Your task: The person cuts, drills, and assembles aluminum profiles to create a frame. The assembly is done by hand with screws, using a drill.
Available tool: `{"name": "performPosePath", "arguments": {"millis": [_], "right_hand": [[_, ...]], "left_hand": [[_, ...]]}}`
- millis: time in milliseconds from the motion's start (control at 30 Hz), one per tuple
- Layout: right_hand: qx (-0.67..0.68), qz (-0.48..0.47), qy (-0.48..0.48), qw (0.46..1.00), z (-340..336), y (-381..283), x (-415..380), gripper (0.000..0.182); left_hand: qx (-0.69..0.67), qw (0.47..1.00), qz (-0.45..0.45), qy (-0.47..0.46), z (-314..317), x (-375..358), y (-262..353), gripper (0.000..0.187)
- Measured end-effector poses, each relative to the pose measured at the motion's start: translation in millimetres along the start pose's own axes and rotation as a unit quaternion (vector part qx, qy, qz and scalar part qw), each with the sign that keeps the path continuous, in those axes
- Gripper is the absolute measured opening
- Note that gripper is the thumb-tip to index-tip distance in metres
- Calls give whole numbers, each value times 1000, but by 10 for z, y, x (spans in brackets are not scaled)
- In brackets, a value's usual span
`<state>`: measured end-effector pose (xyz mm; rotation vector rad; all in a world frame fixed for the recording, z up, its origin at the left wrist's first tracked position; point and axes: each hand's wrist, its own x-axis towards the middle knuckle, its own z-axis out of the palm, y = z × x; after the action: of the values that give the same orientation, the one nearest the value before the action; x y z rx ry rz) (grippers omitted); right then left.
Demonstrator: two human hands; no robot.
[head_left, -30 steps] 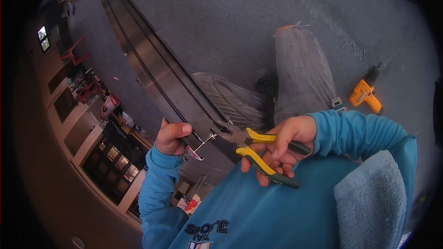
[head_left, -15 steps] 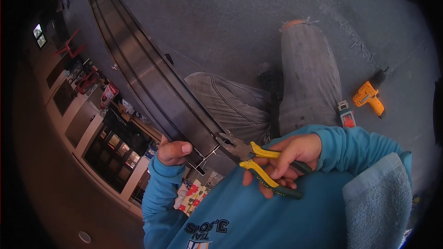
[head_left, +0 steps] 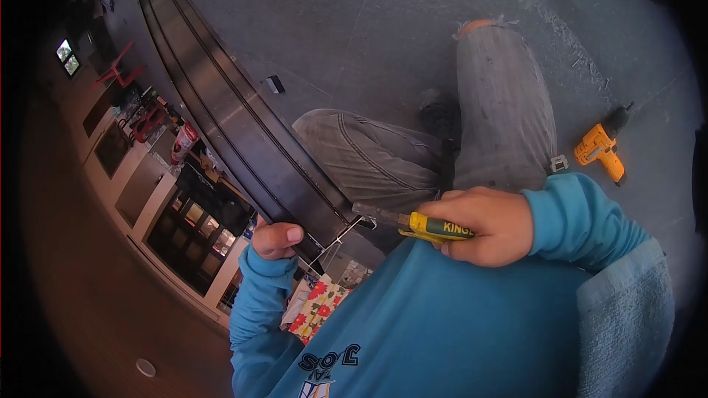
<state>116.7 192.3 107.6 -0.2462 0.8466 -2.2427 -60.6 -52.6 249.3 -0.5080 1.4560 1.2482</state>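
Pliers: your right hand is closed tight around the yellow-handled pliers, handles squeezed together. The nose points toward the near end of the long metal rail, apparently so the tool can bite something small there.

Wire: a thin wire runs from the rail's near end toward the plier nose. Whether the nose actually pinches it is too small to tell.

Rail: the long metal rail runs from your lap away to the upper left, its near end resting between your two hands. Held like that, its end stays steady and within reach of the tool.

Left hand: your left hand is curled shut around the rail's near edge, thumb on top, bracing it against the pull of the pliers.

Legs: your grey-trousered legs lie folded on the floor just beyond the rail's end, so you sit on the ground as you work.

Drill: an orange cordless drill lies on the floor well to your right, untouched.

Small block: a small dark block sits on the floor just beside the rail.

Towel: a grey towel hangs over your right shoulder.
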Motion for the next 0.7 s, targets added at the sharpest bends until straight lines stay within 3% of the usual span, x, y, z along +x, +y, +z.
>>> {"name": "performPosePath", "arguments": {"millis": [67, 167, 267, 333, 667, 700], "right_hand": [[-146, -68, 50, 986, -35, -61, -27, 43], [-224, -47, 73, 971, -119, -165, -41, 48], [-246, 7, 83, 966, -121, -252, -66, 53], [-222, 6, 89, 971, -123, -221, -74, 55], [-195, -7, 155, 968, -66, -97, -68, 72], [-195, -8, 155, 968, -63, -95, -65, 72]], "left_hand": [[-15, 1000, 6, -5, -24, -15, -39, 74], [-30, 999, 13, -12, -17, -26, -34, 74], [-42, 999, -16, -20, 127, 21, 44, 74], [56, 991, 42, 115, 277, 63, -21, 79], [73, 990, 38, 116, 210, 44, 2, 78], [34, 996, 22, 77, 134, 23, 16, 76]]}}
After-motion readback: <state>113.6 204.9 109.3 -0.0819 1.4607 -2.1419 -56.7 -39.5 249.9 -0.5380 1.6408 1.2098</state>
